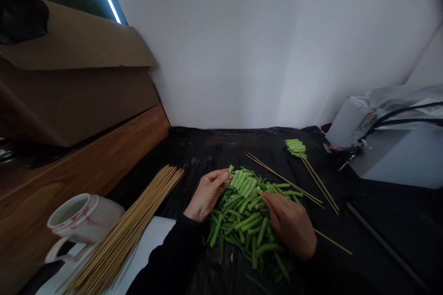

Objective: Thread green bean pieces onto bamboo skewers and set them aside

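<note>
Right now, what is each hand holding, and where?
The right hand pinches a bamboo skewer near its forward end, the rest sticking out behind. The left hand grips a row of green bean pieces at its left end.

white wall (263, 46), perhaps wooden ledge (114, 156)

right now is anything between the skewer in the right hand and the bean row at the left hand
Nothing visible does. The right hand aims its skewer at the bean row by the left hand; only loose beans lie below.
</note>
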### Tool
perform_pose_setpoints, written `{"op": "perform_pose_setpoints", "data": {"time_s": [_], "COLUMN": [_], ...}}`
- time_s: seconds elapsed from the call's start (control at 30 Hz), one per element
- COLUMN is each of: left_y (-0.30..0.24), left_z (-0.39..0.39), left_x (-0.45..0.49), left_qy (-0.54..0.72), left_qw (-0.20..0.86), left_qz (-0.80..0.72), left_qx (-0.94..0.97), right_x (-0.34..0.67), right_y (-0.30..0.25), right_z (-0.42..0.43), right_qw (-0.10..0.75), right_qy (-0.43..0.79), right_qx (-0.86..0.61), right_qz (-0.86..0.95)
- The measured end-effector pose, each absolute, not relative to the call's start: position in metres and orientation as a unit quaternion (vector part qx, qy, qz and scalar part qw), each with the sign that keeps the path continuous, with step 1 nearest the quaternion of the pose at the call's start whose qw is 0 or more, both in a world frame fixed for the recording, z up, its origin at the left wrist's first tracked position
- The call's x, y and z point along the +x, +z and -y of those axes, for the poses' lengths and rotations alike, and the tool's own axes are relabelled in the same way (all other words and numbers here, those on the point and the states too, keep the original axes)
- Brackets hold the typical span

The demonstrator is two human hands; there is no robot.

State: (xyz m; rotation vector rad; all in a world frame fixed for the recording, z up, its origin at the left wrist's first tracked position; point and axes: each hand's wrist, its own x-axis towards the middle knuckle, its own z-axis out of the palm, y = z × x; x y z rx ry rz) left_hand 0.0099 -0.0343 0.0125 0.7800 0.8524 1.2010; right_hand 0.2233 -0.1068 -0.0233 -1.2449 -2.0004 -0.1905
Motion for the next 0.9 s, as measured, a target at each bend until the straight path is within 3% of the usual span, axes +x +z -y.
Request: {"op": "perform_pose_setpoints", "data": {"time_s": [0.9], "left_y": [0.0122], "left_z": [0.0352], "left_x": [0.0089], "left_qy": [0.522], "left_qw": [0.680], "left_qz": [-0.372], "left_qx": [0.358], "right_x": [0.2204], "right_y": [-0.0257], "right_z": [0.1076], "right_qw": [0.389], "right_qy": [-0.039], "right_qx": [-0.485], "right_qz": [0.782]}}
